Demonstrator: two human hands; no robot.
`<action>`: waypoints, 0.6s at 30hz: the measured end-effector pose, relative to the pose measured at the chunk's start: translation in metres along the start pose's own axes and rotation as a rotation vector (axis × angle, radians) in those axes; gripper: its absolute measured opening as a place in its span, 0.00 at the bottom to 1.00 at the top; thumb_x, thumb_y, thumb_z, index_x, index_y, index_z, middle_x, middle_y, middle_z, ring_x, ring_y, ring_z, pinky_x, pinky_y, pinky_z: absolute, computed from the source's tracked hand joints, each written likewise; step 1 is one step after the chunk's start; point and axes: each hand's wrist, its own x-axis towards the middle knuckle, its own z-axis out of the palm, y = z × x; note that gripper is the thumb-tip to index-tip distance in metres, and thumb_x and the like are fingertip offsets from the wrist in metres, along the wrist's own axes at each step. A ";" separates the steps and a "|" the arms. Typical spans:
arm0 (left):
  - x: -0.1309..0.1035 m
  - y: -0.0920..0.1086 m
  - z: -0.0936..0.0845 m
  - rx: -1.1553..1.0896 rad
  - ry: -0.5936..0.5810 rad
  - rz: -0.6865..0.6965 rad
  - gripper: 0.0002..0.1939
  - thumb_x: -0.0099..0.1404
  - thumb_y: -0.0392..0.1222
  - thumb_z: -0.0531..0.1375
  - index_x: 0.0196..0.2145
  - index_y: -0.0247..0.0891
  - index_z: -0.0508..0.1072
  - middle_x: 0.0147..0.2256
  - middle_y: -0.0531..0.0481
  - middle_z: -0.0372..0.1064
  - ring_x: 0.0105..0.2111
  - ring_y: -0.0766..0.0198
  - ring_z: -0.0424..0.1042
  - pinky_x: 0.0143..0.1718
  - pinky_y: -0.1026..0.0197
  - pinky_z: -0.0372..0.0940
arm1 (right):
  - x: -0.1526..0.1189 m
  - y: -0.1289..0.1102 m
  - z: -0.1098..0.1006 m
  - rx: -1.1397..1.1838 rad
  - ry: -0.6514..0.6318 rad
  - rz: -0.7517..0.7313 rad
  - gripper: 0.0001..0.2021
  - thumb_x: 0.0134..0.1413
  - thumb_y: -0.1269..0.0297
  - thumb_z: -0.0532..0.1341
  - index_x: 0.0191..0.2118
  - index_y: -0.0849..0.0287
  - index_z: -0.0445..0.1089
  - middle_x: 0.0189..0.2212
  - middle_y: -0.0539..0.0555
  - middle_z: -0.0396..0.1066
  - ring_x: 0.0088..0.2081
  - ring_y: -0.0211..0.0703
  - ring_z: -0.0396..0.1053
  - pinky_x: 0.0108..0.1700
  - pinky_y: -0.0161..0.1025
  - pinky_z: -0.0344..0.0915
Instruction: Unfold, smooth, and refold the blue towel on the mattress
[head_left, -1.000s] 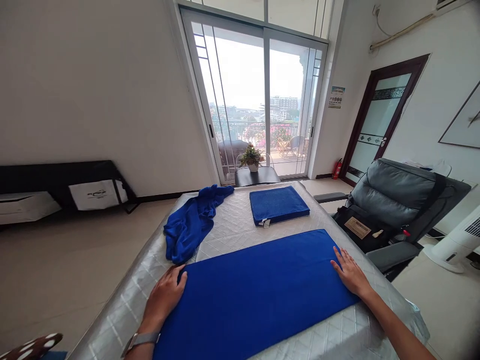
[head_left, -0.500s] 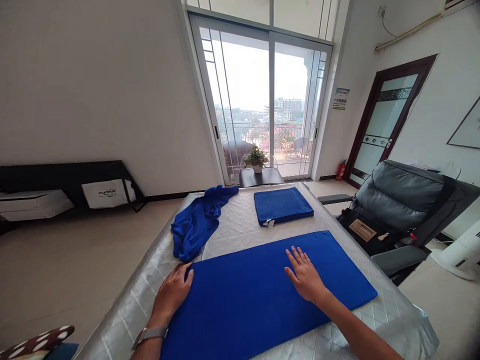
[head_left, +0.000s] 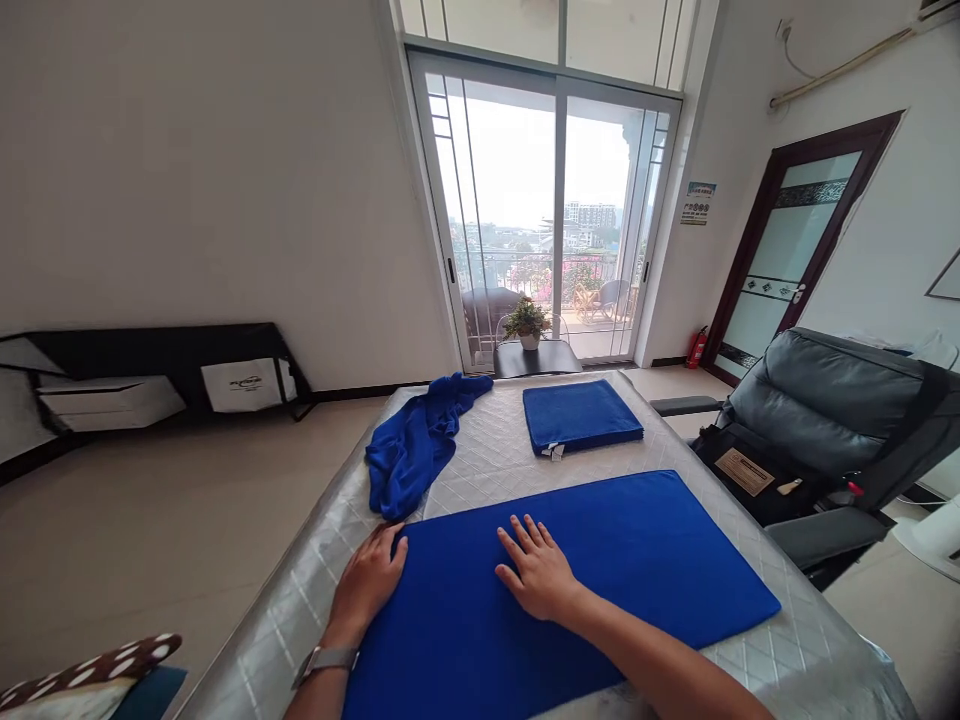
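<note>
A blue towel [head_left: 630,560] lies flat and smooth across the near part of the table, reaching past the bottom edge of the view. My left hand [head_left: 373,570] rests at its left edge near the far left corner, thumb on the cloth and fingers along the edge. Flat on the towel's middle lies my right hand [head_left: 536,570], fingers spread, holding nothing. Beyond the left hand is a crumpled blue towel [head_left: 416,450]. A stack of folded blue towels [head_left: 581,415] with white tags sits toward the far side.
The table [head_left: 480,460] wears a silver quilted cover. To the right stands a dark recliner [head_left: 832,400] with a black bag [head_left: 750,470] on its seat. A potted plant [head_left: 528,322] stands beyond the far edge. At lower left is a brown spotted cushion [head_left: 97,675].
My right hand has slid left across the flat towel, toward my left hand. My left hand stays at the towel's edge. The view has shifted slightly.
</note>
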 end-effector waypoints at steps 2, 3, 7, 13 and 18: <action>0.000 -0.001 0.001 0.009 -0.003 0.000 0.25 0.70 0.49 0.43 0.54 0.35 0.69 0.55 0.40 0.72 0.57 0.53 0.69 0.60 0.52 0.60 | -0.007 0.019 -0.012 -0.033 -0.007 0.059 0.31 0.69 0.43 0.39 0.72 0.47 0.41 0.73 0.49 0.33 0.72 0.50 0.30 0.70 0.55 0.36; 0.000 -0.001 0.001 0.012 -0.010 0.000 0.25 0.70 0.49 0.43 0.55 0.34 0.69 0.55 0.40 0.71 0.58 0.53 0.68 0.61 0.52 0.60 | -0.011 0.029 -0.018 -0.054 -0.005 0.095 0.31 0.69 0.43 0.39 0.72 0.48 0.40 0.73 0.49 0.33 0.72 0.49 0.30 0.71 0.54 0.35; 0.000 0.000 0.000 0.006 -0.030 -0.004 0.26 0.71 0.49 0.43 0.55 0.33 0.69 0.55 0.39 0.71 0.58 0.52 0.68 0.61 0.50 0.59 | -0.031 0.078 -0.041 -0.138 0.013 0.251 0.33 0.67 0.40 0.37 0.72 0.47 0.39 0.73 0.48 0.33 0.72 0.47 0.29 0.71 0.51 0.33; -0.003 0.004 -0.003 -0.008 -0.004 -0.018 0.25 0.71 0.49 0.43 0.55 0.35 0.69 0.54 0.40 0.72 0.57 0.51 0.69 0.59 0.50 0.61 | -0.070 0.160 -0.067 -0.234 0.084 0.442 0.36 0.65 0.36 0.34 0.72 0.46 0.39 0.73 0.47 0.32 0.72 0.46 0.31 0.71 0.50 0.34; -0.001 0.001 -0.001 0.000 -0.013 -0.003 0.26 0.71 0.49 0.42 0.55 0.34 0.69 0.55 0.39 0.72 0.58 0.51 0.68 0.60 0.50 0.60 | -0.099 0.220 -0.081 -0.308 0.146 0.602 0.36 0.65 0.38 0.35 0.72 0.49 0.39 0.73 0.50 0.33 0.72 0.47 0.33 0.71 0.50 0.34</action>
